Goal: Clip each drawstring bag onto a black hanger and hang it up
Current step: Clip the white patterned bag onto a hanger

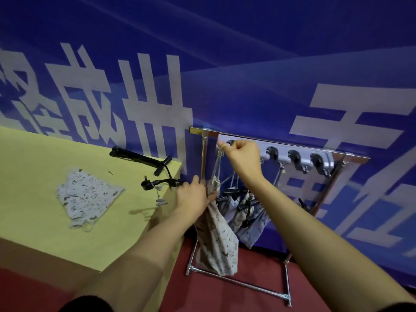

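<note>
Right hand (242, 154): raised at centre frame, fingers closed on the hanger top at the grey hook rail (299, 157). Left hand (193, 195): gripping the gathered neck of the patterned drawstring bag (217, 242), which is hung limp below. Bag judged light, soft and floppy; best held at neck or cord. Clipped bags (245, 210) are crowded just beside, a likely snag. One bag (86, 197) is left on the yellow table (33, 221), near a black cable (162, 182).
</note>
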The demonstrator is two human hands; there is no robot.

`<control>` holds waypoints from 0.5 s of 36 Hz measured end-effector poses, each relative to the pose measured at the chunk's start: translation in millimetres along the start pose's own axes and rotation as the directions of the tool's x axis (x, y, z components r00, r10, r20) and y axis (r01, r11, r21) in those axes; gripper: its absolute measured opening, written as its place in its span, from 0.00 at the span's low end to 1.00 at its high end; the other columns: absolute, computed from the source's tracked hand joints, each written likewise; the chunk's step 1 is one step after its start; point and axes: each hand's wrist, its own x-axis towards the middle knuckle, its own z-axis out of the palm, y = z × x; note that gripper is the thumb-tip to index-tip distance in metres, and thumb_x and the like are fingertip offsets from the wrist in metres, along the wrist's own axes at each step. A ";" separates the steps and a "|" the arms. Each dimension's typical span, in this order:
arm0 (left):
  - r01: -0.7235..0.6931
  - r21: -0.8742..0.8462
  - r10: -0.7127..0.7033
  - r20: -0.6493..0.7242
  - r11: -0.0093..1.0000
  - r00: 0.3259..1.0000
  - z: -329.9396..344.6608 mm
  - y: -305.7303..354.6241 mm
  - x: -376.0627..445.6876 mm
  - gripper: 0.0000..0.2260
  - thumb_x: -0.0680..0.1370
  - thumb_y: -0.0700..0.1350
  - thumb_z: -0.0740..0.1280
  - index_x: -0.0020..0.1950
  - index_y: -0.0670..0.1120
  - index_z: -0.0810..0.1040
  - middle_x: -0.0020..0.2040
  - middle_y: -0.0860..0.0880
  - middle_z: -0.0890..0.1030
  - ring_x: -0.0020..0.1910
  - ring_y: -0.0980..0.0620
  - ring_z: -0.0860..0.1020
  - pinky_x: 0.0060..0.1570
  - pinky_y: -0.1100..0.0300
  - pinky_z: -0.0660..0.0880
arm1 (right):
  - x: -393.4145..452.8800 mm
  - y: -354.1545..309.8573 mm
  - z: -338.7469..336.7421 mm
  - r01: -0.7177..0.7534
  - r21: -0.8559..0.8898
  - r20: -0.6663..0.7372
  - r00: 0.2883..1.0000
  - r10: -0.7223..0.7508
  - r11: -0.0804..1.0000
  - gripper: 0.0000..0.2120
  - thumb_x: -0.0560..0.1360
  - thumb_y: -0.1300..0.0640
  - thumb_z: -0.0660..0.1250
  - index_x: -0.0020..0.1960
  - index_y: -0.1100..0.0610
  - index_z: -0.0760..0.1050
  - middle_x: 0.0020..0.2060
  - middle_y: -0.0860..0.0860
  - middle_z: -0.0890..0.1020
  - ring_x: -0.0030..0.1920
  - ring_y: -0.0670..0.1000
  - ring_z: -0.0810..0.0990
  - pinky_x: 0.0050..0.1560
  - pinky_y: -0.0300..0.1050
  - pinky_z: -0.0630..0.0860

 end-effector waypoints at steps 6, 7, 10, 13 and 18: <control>-0.089 -0.076 0.100 0.157 0.993 0.983 4.9 21.3 13.2 0.38 0.70 0.73 0.55 0.67 0.46 0.68 0.61 0.45 0.74 0.57 0.43 0.77 0.48 0.52 0.74 | -11.8 35.2 -10.8 -0.102 -0.104 0.057 0.992 0.109 0.989 0.28 0.71 0.55 0.73 0.23 0.55 0.57 0.13 0.46 0.60 0.19 0.44 0.61 0.38 0.40 0.72; -0.115 -0.106 0.131 0.156 0.988 0.979 5.6 27.2 14.5 0.37 0.70 0.73 0.56 0.65 0.46 0.69 0.60 0.45 0.75 0.56 0.43 0.77 0.48 0.52 0.74 | -13.9 42.9 -15.4 -0.118 -0.140 0.056 0.990 0.127 0.983 0.28 0.71 0.54 0.73 0.23 0.55 0.57 0.15 0.46 0.60 0.19 0.44 0.61 0.37 0.38 0.72; -0.139 -0.277 0.183 0.140 0.951 0.973 3.3 45.6 19.4 0.27 0.74 0.67 0.58 0.58 0.45 0.74 0.56 0.45 0.77 0.54 0.44 0.77 0.46 0.51 0.74 | -17.7 64.2 -31.3 -0.174 -0.186 0.044 0.982 0.185 0.967 0.27 0.72 0.54 0.73 0.24 0.56 0.59 0.18 0.48 0.61 0.20 0.45 0.61 0.28 0.35 0.64; -0.146 -0.457 0.219 0.111 0.878 0.969 -2.7 66.3 27.2 0.18 0.77 0.58 0.63 0.54 0.44 0.77 0.52 0.45 0.79 0.53 0.45 0.77 0.44 0.53 0.72 | -17.1 80.9 -46.4 -0.199 -0.216 0.027 0.977 0.210 0.956 0.25 0.71 0.53 0.73 0.23 0.55 0.63 0.18 0.48 0.65 0.20 0.44 0.67 0.25 0.34 0.63; -0.036 -0.671 0.158 0.122 0.741 0.980 3.1 108.7 41.6 0.14 0.78 0.48 0.65 0.33 0.46 0.73 0.32 0.48 0.77 0.41 0.45 0.77 0.36 0.58 0.66 | -3.6 108.4 -77.2 -0.246 -0.253 0.009 0.966 0.257 0.936 0.22 0.71 0.55 0.72 0.25 0.57 0.63 0.21 0.51 0.67 0.25 0.48 0.67 0.31 0.43 0.65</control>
